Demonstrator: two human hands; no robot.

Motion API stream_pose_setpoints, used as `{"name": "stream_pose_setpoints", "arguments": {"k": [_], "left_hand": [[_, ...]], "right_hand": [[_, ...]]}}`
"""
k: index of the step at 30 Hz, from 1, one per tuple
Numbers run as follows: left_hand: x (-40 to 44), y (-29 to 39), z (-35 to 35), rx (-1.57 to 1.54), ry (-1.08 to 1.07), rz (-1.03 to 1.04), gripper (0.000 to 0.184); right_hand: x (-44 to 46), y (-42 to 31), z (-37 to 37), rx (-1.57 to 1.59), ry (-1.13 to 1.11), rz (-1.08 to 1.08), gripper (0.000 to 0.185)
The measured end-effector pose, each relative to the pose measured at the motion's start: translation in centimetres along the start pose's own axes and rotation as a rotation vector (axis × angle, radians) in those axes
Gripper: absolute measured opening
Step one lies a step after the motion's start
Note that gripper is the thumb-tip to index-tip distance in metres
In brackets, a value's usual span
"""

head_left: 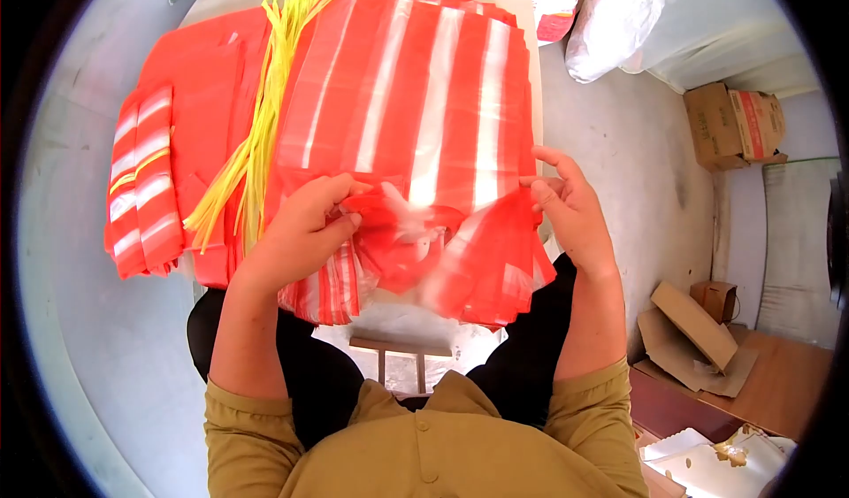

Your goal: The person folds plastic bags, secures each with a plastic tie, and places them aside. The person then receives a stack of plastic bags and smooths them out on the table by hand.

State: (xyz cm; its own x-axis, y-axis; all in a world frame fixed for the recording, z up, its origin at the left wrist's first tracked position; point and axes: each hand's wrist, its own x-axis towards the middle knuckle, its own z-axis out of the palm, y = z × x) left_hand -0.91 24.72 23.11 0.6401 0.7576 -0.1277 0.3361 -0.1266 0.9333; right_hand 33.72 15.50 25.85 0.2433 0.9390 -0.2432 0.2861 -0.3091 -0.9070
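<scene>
A thick stack of red plastic bags with white stripes (407, 91) lies before me, its near end hanging over the edge towards my lap. My left hand (305, 228) is closed, thumb and fingers pinching the near edge of a top bag. On the other side, my right hand (575, 210) pinches the bag's right edge between thumb and forefinger. Between both hands the plastic is bunched and partly blurred. Yellow strips (274, 100) lie lengthwise along the stack's left side.
Farther left are more red bags (190, 135) and a folded striped bundle (141, 180) tied with yellow. A stool's wooden bar (398, 346) shows below. Cardboard boxes (730, 126) stand at right, with opened cardboard (694, 339) on a brown surface. A white sack (619, 20) lies at the back.
</scene>
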Motion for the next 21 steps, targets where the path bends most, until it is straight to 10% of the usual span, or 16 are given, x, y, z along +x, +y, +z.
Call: {"name": "stream_pose_setpoints", "arguments": {"k": [21], "left_hand": [[-0.1,-0.7,-0.5,-0.304,-0.087,-0.04,0.025]], "right_hand": [[-0.7,-1.2,1.4,0.223,-0.273,-0.027,0.055]]}}
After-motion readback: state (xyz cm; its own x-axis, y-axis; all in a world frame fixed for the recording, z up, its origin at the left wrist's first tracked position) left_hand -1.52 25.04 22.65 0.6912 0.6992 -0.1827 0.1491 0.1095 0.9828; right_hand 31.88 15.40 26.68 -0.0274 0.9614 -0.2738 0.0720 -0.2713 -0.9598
